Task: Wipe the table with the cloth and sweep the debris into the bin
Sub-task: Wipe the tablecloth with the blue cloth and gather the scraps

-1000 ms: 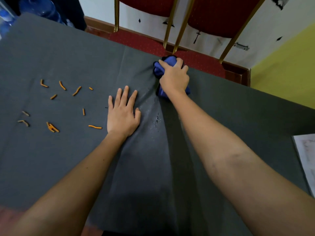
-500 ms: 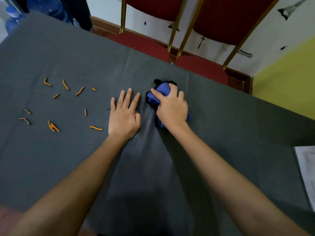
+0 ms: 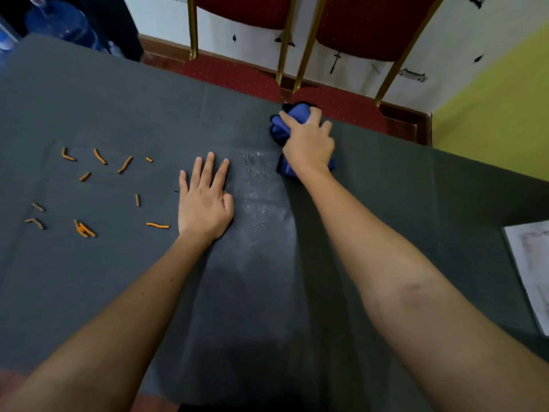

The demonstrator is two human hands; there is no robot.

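Observation:
A crumpled blue cloth (image 3: 282,126) lies at the far edge of the dark grey table (image 3: 386,188), and my right hand (image 3: 309,144) grips it from above, pressing it on the surface. My left hand (image 3: 205,200) rests flat on the table with fingers spread, holding nothing. Between the two hands runs a wet, shiny streak (image 3: 258,197). Several orange debris sticks (image 3: 124,165) lie scattered on the table to the left of my left hand. No bin is in view.
Two red chairs with gold legs (image 3: 285,40) stand just beyond the far table edge. A white paper (image 3: 531,272) lies at the right edge. Blue water bottles (image 3: 59,22) stand at the far left corner.
My right hand has pushed the cloth away from me, from beside my left hand back to the far table edge. The left hand has stayed flat in place.

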